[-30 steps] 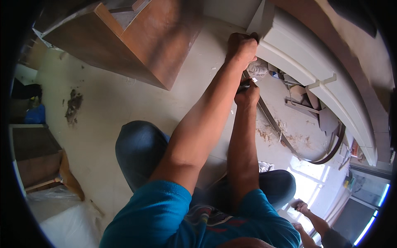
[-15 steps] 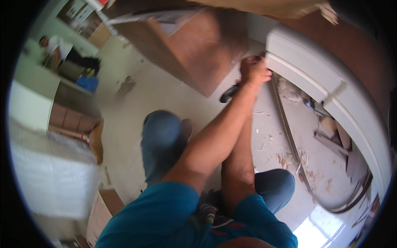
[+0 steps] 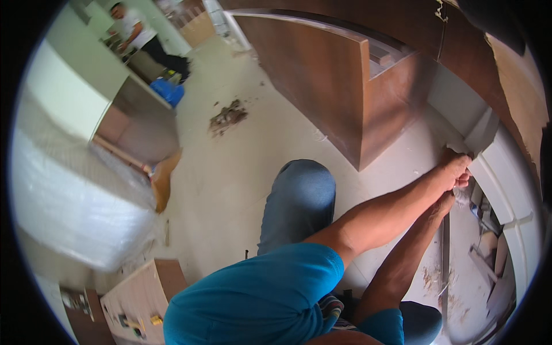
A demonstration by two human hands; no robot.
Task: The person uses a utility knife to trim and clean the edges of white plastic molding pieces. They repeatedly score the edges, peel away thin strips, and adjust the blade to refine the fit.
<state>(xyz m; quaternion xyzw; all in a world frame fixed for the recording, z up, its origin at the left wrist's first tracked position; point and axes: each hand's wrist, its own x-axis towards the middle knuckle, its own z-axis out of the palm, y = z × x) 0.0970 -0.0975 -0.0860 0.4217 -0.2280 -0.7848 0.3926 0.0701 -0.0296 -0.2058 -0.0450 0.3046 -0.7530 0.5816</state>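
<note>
My left hand (image 3: 458,168) reaches far out to the right, fingers curled at the end of a long white moulded panel (image 3: 491,179). What it grips, if anything, is hidden. Just below it, my right hand (image 3: 445,202) is close against the left one, its fingers mostly out of sight. A thin dark strip (image 3: 445,253) lies on the floor under the right hand, running toward me. Beyond both hands stands a brown wooden cabinet (image 3: 322,86), its corner pointing my way.
Wood offcuts (image 3: 486,261) and shavings lie beside the panel. Debris (image 3: 228,117) is heaped on the pale floor. A plastic-wrapped block (image 3: 75,201) stands at left, above a light wooden box (image 3: 135,305). Another person (image 3: 141,34) works at the far left, near a blue bag (image 3: 168,92).
My view has swung so that hands, panel and cabinet sit farther right and lower. Both hands remain at the panel's end. A black object seen below them before no longer shows.
</note>
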